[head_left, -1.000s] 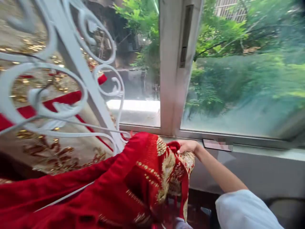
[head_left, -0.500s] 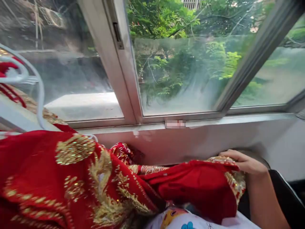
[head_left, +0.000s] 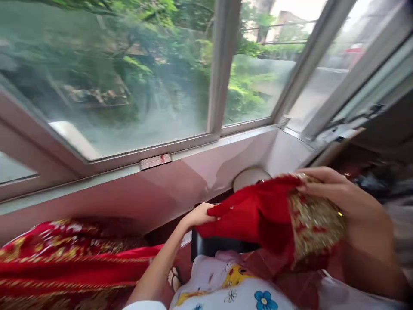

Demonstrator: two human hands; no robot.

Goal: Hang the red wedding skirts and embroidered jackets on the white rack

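I hold a red cloth with gold embroidery (head_left: 258, 215) stretched between both hands in front of a window. My left hand (head_left: 200, 214) pinches its red edge near the centre. My right hand (head_left: 335, 189) grips the gold-embroidered end at the right, fingers curled over the fabric. More of the red and gold cloth (head_left: 64, 262) trails off to the lower left.
A white window sill (head_left: 129, 172) and sliding window frames (head_left: 219, 73) run across the view, with green trees outside. A black chair back (head_left: 213, 247) and a round white object (head_left: 250, 177) sit below the sill. White flower-printed fabric (head_left: 238, 292) lies at the bottom.
The view has swung right along the window. My left hand has come into sight gripping the cloth, and my right hand has lifted the embroidered end up and to the right.
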